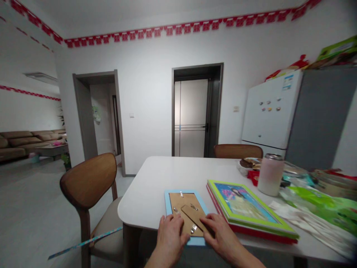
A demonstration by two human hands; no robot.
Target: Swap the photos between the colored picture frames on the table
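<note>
A light blue picture frame [168,203] lies face down at the near edge of the white table. Its brown backing board [175,198] faces up, with small metal clips and a stand leg [192,216] lying slantwise across it. My left hand [170,236] grips the frame's lower left side, fingers curled over the edge and backing. My right hand [223,236] is closed at the lower right side, fingertips on the stand leg and the frame's edge. Right of it lies a stack of frames, a lime green picture frame [248,204] on top and a red one [267,238] beneath.
A pink and white bottle [271,175], a green plastic bag [326,204] and white cloth [304,219] crowd the right of the white table [156,171]. One wooden chair [92,182] stands left, with a patterned strip [86,242] across it; another chair [238,150] is behind.
</note>
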